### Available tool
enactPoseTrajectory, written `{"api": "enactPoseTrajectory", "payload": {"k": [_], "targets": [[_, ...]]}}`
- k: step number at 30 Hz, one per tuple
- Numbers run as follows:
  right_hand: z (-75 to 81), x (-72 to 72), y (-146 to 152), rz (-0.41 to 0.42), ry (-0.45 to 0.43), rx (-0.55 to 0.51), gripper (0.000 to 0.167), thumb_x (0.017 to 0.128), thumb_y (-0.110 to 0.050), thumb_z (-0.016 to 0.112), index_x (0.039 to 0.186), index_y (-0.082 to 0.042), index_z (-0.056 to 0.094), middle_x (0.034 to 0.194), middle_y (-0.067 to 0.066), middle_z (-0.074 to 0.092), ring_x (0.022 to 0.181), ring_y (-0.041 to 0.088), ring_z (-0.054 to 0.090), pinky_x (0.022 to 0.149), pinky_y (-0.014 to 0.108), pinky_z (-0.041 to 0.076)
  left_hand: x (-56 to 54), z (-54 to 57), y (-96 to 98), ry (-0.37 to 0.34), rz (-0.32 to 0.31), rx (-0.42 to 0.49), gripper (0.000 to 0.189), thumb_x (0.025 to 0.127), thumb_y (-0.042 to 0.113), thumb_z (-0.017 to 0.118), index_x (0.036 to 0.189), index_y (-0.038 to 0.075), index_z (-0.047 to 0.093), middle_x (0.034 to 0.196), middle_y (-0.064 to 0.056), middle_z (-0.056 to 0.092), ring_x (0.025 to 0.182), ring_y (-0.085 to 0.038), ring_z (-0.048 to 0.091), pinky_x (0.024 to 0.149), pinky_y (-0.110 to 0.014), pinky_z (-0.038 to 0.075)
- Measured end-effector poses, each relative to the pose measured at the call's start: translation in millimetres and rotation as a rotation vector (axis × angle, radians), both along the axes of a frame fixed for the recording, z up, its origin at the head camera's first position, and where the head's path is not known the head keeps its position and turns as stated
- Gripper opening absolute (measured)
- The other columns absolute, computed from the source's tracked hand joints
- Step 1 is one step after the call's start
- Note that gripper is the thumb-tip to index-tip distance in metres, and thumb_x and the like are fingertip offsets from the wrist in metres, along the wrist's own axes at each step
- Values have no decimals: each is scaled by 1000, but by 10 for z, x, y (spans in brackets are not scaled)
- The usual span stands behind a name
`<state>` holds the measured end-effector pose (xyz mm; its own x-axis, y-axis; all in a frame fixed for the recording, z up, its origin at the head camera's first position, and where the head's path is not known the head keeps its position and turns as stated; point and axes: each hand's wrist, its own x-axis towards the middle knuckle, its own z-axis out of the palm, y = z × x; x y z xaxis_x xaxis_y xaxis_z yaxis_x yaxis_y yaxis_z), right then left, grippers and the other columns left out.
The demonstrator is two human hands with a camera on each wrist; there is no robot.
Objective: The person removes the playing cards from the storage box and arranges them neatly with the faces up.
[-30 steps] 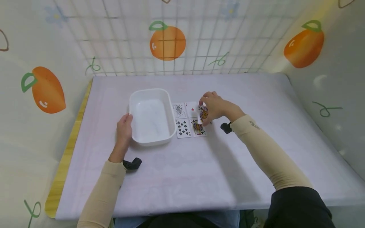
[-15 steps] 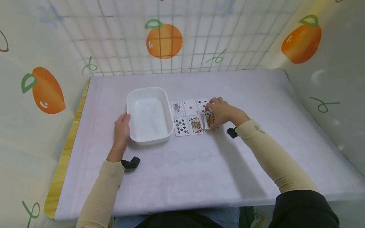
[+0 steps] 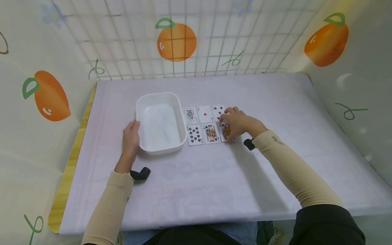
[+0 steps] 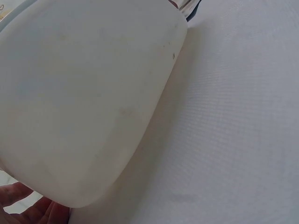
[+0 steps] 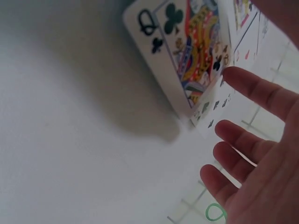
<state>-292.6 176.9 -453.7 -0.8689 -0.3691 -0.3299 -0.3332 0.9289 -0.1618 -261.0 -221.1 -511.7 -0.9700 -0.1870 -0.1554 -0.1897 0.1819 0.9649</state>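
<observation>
My left hand (image 3: 131,136) grips the left side of a white plastic tub (image 3: 162,126); its outer surface (image 4: 84,102) fills much of the left wrist view. At the right end of the lower row of playing cards, my right hand (image 3: 237,122) pinches a queen of clubs (image 5: 201,46) between thumb and index finger. The other fingers are spread away from it. Beside the queen lie a face card (image 3: 211,133) and a ten of spades (image 3: 195,135). Above them are a joker (image 3: 190,116), an ace of hearts (image 3: 205,114) and a black-pip card (image 3: 218,109), partly covered by my hand.
A white cloth (image 3: 171,197) covers the table, with a yellow wooden edge (image 3: 70,163) showing at left. Behind the table stands a wire grid (image 3: 211,44) under a curtain printed with oranges (image 3: 177,42).
My right hand has carried the queen right and nearer, from beside the ace to the lower row's right end, and lowered it. The black-pip card came into view. My left hand stays on the tub.
</observation>
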Motion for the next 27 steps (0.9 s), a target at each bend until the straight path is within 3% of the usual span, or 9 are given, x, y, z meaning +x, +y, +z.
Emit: {"api": "enactPoseTrajectory", "payload": {"k": [16, 23, 27], "targets": [[17, -16, -4, 6, 20, -24, 87, 55, -43, 96, 129, -14, 60, 148, 19, 35, 129, 40, 32, 101, 61, 37, 19, 16, -20, -13, -3, -7, 57, 103, 43, 38, 147, 8, 44, 142, -12, 52, 129, -28, 49, 109, -45, 37], [153, -27, -38, 5, 53, -101, 81, 64, -41, 91, 130, -9, 57, 145, 20, 39, 129, 40, 33, 102, 61, 37, 11, 88, -57, -109, -46, 6, 56, 105, 38, 39, 150, 5, 39, 149, -13, 45, 137, -27, 42, 113, -45, 33], [212, -30, -53, 2, 79, -138, 81, 71, -44, 85, 136, -8, 54, 145, 21, 39, 131, 40, 32, 104, 62, 35, -16, 132, -74, -106, -60, -39, 55, 105, 34, 41, 150, 3, 38, 151, -15, 42, 139, -29, 38, 114, -44, 31]]}}
